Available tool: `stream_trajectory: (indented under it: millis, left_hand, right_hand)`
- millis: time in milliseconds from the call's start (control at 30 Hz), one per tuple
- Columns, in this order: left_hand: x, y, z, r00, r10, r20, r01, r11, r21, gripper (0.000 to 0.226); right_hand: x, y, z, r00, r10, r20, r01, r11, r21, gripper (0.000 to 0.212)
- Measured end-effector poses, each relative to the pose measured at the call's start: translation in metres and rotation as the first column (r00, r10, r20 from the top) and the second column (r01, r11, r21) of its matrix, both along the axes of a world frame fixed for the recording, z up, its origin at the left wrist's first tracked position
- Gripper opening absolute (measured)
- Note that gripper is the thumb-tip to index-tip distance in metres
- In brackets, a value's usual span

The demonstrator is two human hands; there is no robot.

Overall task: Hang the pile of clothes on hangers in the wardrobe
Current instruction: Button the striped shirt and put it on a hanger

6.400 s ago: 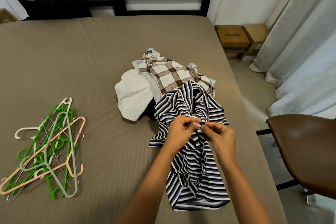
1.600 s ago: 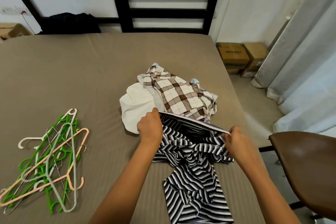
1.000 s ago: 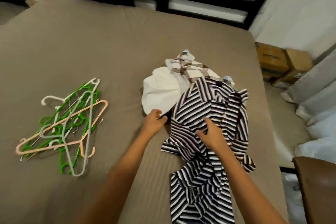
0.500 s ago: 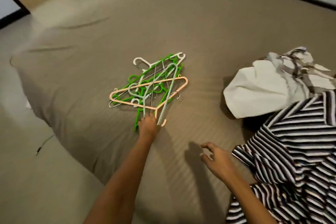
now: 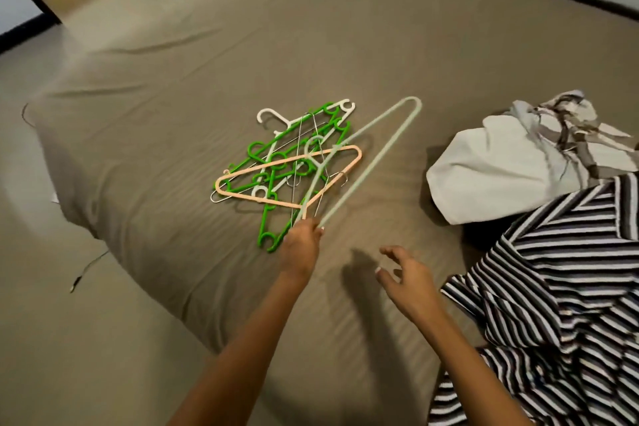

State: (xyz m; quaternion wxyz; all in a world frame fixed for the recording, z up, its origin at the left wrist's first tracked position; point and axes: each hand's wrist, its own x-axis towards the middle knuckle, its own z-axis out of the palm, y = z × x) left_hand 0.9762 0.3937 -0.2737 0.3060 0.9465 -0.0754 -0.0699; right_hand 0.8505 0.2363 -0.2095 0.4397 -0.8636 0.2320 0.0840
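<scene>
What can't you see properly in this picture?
Head view:
- Striped shirt: cut off by the right and bottom edges.
- Checked shirt: cut off by the right edge.
- Dark cloth: mostly hidden under the white cloth.
- Hanger pile: too tangled to count.
- Pale green hanger: near end hidden inside the left hand.
- Wardrobe: outside the frame.

A tangle of hangers lies flat on the bed: several bright green ones, a white one at the far edge, thin wire ones and a peach one across the top. A pale hanger is tilted up off the heap, its bend pointing away, its near end pinched in the left hand. Well apart to the right sits the clothes pile: a black-and-white striped shirt spread rumpled nearest, a white garment bunched beyond it, and a brown-checked shirt crumpled on top at the back.
</scene>
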Motion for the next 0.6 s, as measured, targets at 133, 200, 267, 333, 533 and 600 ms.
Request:
stream_trajectory:
  millis: [133, 200, 267, 333, 533, 600]
  left_hand:
    - [-0.019, -0.03, 0.017, 0.947, -0.252, 0.199, 0.259, 0.966, -0.006, 0.013]
    - [-0.025, -0.045, 0.018, 0.847, -0.4, 0.351, 0.408, 0.911, 0.053, 0.014]
    - [-0.031, -0.057, 0.018, 0.751, -0.492, 0.441, 0.493, 0.862, 0.121, 0.017]
    - [-0.039, -0.069, 0.019, 0.674, -0.541, 0.503, 0.53, 0.828, 0.18, 0.02]
    - [-0.073, -0.122, 0.031, 0.537, -0.678, 0.502, 0.751, 0.655, 0.083, 0.013]
    - [-0.082, -0.148, 0.04, 0.492, -0.747, 0.447, 0.811, 0.58, 0.077, 0.012]
  right_hand:
    - [-0.012, -0.038, 0.026, 0.886, -0.158, 0.436, 0.33, 0.876, -0.353, 0.053]
    - [-0.026, -0.069, 0.047, 0.828, -0.136, 0.544, 0.46, 0.721, -0.519, 0.06]
    - [-0.047, -0.104, 0.068, 0.844, -0.127, 0.521, 0.492, 0.57, -0.658, 0.069]
    - [-0.071, -0.138, 0.08, 0.92, -0.138, 0.367, 0.383, 0.511, -0.77, 0.069]
    - [-0.161, -0.182, 0.089, 0.935, -0.322, 0.151, 0.355, 0.87, -0.341, 0.036]
    - [-0.19, -0.187, 0.096, 0.89, -0.365, 0.274, 0.44, 0.844, -0.306, 0.036]
